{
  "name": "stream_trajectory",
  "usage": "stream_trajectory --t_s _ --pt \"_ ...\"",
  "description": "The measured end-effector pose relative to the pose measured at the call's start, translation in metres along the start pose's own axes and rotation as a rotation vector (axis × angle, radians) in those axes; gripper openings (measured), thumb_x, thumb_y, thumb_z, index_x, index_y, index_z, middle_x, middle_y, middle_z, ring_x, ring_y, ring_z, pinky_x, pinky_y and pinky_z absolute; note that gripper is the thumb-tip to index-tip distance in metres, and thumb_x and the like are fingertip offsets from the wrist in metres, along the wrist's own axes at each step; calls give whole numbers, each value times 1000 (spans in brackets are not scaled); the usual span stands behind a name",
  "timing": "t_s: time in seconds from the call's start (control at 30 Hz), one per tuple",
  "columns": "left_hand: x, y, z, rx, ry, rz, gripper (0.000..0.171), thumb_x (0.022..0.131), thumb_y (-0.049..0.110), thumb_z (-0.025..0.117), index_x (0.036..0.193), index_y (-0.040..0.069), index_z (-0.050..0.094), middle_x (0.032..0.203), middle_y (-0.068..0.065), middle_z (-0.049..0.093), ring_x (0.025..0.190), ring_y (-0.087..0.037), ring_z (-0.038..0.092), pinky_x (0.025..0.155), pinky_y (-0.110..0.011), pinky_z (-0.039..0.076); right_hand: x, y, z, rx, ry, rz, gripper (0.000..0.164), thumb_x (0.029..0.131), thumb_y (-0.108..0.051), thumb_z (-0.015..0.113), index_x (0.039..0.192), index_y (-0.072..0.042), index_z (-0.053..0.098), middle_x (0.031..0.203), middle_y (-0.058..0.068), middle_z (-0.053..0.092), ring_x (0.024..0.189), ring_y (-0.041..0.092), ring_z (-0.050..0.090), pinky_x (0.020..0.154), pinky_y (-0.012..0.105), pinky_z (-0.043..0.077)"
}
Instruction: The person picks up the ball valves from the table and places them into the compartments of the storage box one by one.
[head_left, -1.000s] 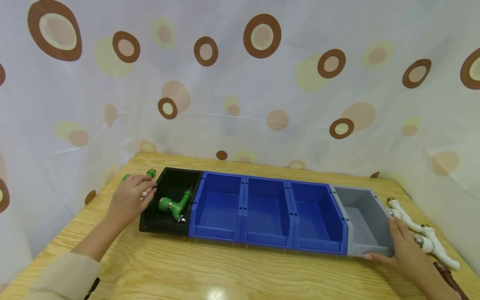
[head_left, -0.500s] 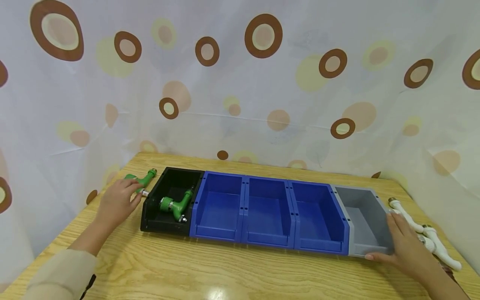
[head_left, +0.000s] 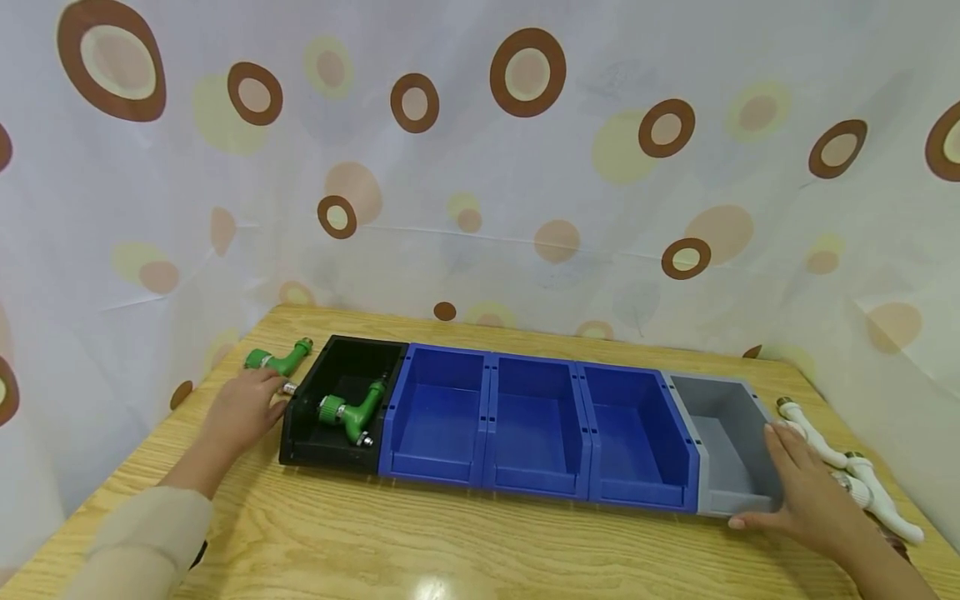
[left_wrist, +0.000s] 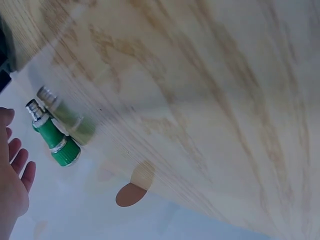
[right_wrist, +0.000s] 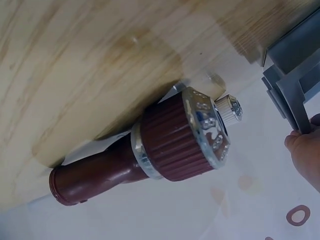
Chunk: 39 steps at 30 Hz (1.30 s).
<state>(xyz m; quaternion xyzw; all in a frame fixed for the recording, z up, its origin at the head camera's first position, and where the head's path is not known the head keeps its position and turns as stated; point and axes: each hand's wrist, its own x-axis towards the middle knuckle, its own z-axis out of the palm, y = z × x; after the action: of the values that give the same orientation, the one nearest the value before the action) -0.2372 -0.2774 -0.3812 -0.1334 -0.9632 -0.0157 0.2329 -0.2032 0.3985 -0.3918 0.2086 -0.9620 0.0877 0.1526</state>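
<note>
My left hand [head_left: 243, 408] is beside the left wall of a black bin [head_left: 330, 454], fingers relaxed and holding nothing. Just beyond its fingertips lies a green tap [head_left: 283, 362] on the table; whether they touch is unclear. In the left wrist view the fingers [left_wrist: 20, 162] appear loosely spread near that tap [left_wrist: 62, 142]. Inside the black bin is a second green tap [head_left: 360, 412]. At the other end, my right hand [head_left: 813, 492] rests against the right wall of a grey bin [head_left: 720, 450], its fingers straight and the thumb at the front corner.
Several blue bins [head_left: 536, 421] stand in a row between the black and grey ones. White taps [head_left: 885, 500] lie right of the grey bin. A brown tap [right_wrist: 170, 140] is near the right wrist. A patterned curtain [head_left: 480, 167] hangs behind the wooden table [head_left: 360, 542].
My left hand has moved left and down, away from the black bin's rim, uncovering the green tap outside it. The right hand has stayed against the grey bin with only a slight shift.
</note>
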Motion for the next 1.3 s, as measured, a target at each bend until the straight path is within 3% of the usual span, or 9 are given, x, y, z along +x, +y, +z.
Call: stream_trajectory --t_s 0.23,0.57,0.77,1.03,1.3 --pt "3 -2 9 6 -67 -36 28 76 10 73 98 -5 65 99 -20 63 91 -40 59 73 -49 51 -1 1 2 7 28 -20 132 54 -45 84 145 11 6 146 38 11 139 48 4 106 66 8" --pt "11 -4 12 25 -161 -45 28 79 5 68 104 -8 62 105 -23 61 96 -41 57 82 -50 49 -2 -1 -1 23 8 19 131 55 -44 84 145 12 7 145 39 13 138 50 5 99 71 16" --pt "10 -5 18 31 -155 -12 21 78 0 66 99 -4 64 98 -19 62 86 -38 59 73 -48 51 -2 -1 1 -3 24 8 130 55 -46 83 144 13 10 145 38 16 138 49 7 106 66 12" --pt "14 -5 22 -31 -165 -61 9 75 -7 66 84 -5 67 86 -16 58 82 -35 58 71 -46 52 -2 -2 1 0 23 23 130 55 -47 83 144 13 10 145 38 16 137 51 8 102 69 15" --pt "14 -6 22 -26 -152 -46 4 73 -6 68 76 -3 69 81 -14 56 78 -34 58 70 -45 52 -4 -1 2 5 24 23 130 56 -46 83 144 12 8 146 37 14 139 48 5 106 67 11"
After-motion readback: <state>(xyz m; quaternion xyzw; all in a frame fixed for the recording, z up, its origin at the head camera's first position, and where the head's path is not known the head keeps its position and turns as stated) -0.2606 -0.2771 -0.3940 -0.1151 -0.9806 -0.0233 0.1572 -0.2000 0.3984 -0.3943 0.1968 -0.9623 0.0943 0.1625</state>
